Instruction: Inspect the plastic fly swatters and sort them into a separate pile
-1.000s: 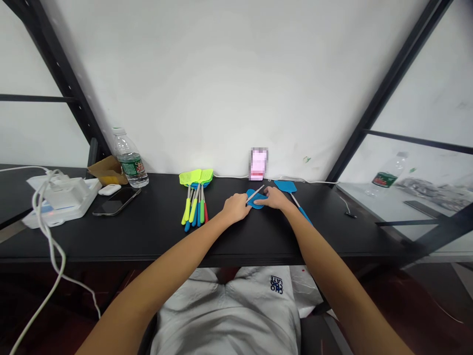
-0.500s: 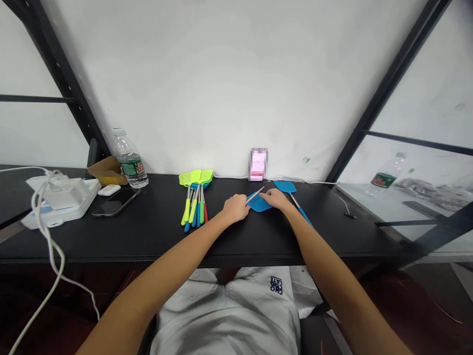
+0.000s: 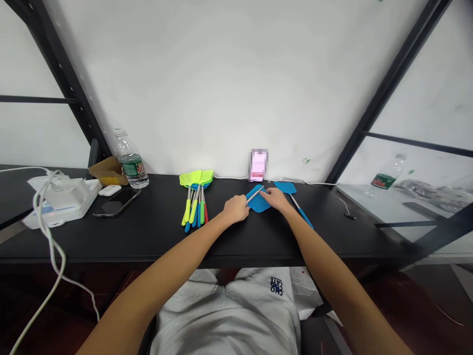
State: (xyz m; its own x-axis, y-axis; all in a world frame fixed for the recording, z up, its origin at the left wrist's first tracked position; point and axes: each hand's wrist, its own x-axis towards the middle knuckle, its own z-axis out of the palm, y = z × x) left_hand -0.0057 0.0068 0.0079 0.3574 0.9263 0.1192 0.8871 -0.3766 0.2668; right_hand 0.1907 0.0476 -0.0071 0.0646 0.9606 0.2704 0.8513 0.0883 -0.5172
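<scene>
Left hand [image 3: 235,208] grips a thin rod [image 3: 254,195], right hand [image 3: 274,198] pins the blue swatter head [image 3: 258,203] – a slip could bend the rod

A blue mesh swatter head [image 3: 258,202] lies flat on the black desk at 12 o'clock, a thin metal rod [image 3: 254,195] slanting across it.

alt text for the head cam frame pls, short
Two bare hands meet over a blue mesh fly swatter head on a black tabletop: the left hand pinches a thin silver metal rod, the right hand rests on the mesh. A bundle of yellow-green and blue fly swatters lies to the left, and another blue fly swatter lies to the right.
</scene>
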